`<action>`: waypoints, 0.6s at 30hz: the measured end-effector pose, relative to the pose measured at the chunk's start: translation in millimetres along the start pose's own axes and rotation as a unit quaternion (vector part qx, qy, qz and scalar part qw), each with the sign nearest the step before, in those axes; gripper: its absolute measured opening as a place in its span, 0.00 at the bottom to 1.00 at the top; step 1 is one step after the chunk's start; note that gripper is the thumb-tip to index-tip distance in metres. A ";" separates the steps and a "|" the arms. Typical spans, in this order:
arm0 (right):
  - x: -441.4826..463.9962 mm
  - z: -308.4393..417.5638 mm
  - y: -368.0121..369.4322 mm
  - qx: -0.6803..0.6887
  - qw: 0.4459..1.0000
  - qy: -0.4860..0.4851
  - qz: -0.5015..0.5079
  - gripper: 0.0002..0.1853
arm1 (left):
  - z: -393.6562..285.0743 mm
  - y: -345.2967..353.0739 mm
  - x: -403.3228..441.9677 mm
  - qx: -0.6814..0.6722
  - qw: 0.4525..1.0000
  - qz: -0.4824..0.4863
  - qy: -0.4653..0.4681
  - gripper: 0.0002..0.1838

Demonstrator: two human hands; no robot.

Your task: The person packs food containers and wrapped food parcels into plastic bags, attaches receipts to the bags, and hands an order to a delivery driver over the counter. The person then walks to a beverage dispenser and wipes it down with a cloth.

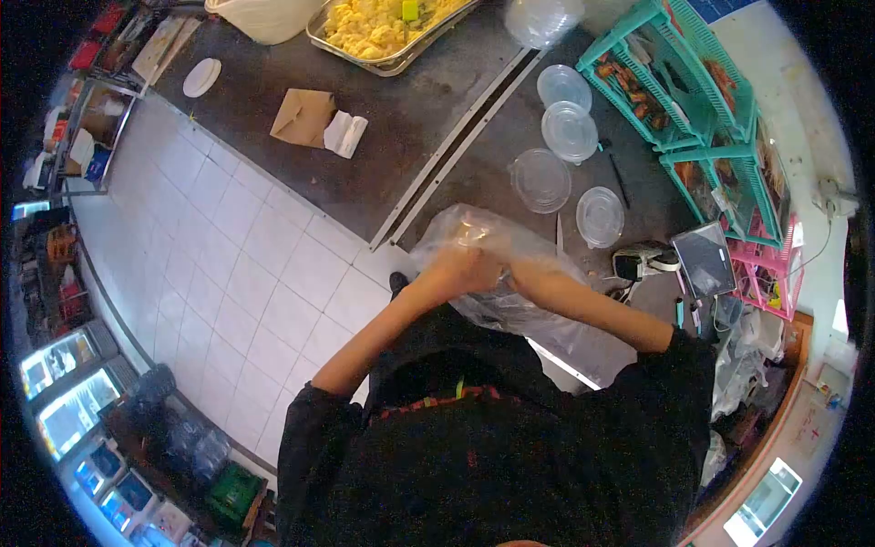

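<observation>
Left hand (467, 272): closed on a clear plastic bag (469, 226), near the waist.
Right hand (521, 275): against the bag, beside the left; fingers hidden, grip I can't tell.
Bag: seemingly being gathered or opened; thin film likely needs a steady pinch.
Round clear plasticware (540, 180): one o'clock from the hands, on the dark table (410, 118).
Metal tray (392, 67): eleven o'clock, yellow food heaped inside.

Crumpled clear plastic bag (538, 314), loosely spread
</observation>
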State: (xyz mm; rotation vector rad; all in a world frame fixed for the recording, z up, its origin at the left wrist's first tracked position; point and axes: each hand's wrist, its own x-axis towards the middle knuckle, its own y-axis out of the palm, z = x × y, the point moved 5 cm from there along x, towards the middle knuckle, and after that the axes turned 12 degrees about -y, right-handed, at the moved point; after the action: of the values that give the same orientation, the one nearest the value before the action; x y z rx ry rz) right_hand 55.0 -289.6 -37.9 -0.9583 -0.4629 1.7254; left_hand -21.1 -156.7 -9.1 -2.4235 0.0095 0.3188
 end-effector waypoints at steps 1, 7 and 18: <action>6.8 -3.0 -4.3 0.000 0.998 0.012 -0.062 0.21 | 9.5 3.5 5.3 -0.073 0.997 0.014 0.003 0.39; 48.5 48.6 -40.7 -0.187 0.958 -0.036 -0.214 0.46 | -2.7 -57.8 -24.9 -0.188 0.971 -0.108 -0.100 0.23; 29.4 14.6 -10.2 -0.027 0.992 0.069 -0.103 0.37 | -52.9 -98.7 -51.6 -0.276 0.942 -0.118 -0.147 0.16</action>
State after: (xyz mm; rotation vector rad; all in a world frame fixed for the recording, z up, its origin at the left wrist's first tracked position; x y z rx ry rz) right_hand 46.3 -256.7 -32.9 -1.0235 -0.5026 1.4579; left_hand -50.2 -118.7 104.5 -2.8561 -0.5708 0.6389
